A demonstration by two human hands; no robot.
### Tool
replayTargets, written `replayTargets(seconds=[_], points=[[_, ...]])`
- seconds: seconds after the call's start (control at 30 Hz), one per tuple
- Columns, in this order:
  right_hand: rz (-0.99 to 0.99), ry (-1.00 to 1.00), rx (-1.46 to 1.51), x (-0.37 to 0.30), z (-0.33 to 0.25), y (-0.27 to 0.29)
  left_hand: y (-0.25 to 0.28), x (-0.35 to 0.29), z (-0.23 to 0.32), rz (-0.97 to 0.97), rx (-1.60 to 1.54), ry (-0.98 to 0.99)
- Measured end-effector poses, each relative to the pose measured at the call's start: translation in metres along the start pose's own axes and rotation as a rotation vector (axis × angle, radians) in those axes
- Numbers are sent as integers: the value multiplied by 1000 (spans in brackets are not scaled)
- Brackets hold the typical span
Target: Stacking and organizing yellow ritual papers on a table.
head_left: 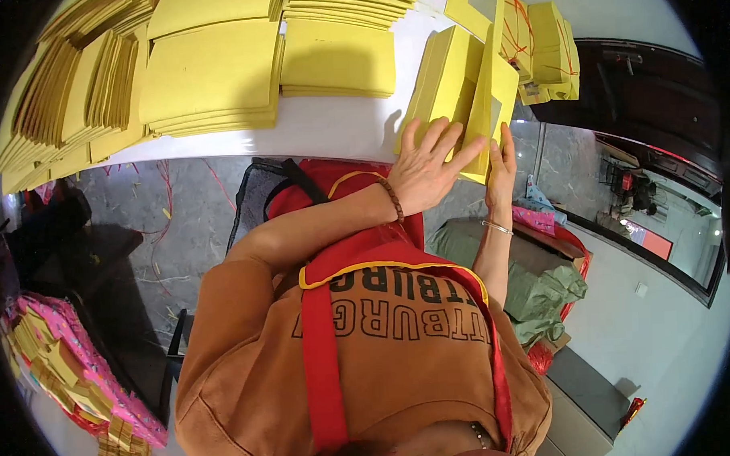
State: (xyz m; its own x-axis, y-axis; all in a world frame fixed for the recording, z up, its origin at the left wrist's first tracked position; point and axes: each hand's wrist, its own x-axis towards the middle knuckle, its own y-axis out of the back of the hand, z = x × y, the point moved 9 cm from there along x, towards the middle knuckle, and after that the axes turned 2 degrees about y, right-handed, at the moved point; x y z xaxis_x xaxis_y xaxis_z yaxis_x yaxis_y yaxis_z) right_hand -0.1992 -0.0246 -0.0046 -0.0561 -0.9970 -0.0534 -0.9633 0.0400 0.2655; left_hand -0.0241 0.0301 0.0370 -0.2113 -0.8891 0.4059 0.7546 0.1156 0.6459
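My left hand (431, 165) lies over the near end of a stack of folded yellow paper pieces (435, 81), its fingers stretched and spread. Its index finger reaches toward a yellow paper piece with a grey patch (505, 82), which stands tilted along the stack's right side. At the near right edge of that piece is my right hand (501, 168), thumb on one side and fingers on the other, closed on the edge. Part of the paper is hidden behind my fingers. Both hands are at the front edge of the white table (329, 133).
Stacks of folded yellow paper (207, 73) fill the table's left and back. Bundles tied with red string (553, 48) stand at the far right. A green sack (544, 294) sits by my right arm. A pink-lined container (88, 366) holds yellow pieces at lower left.
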Motion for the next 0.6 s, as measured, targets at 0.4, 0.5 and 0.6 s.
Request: replayTargets(seconds=[0.4, 0.5, 0.6], points=[[8, -53, 43, -2, 2, -2, 6, -5, -5, 48, -182, 95], [3, -66, 76, -2, 2, -3, 5, -5, -8, 23, -217, 100], [15, -46, 34, 1, 9, 4, 6, -3, -2, 46, -206, 40]])
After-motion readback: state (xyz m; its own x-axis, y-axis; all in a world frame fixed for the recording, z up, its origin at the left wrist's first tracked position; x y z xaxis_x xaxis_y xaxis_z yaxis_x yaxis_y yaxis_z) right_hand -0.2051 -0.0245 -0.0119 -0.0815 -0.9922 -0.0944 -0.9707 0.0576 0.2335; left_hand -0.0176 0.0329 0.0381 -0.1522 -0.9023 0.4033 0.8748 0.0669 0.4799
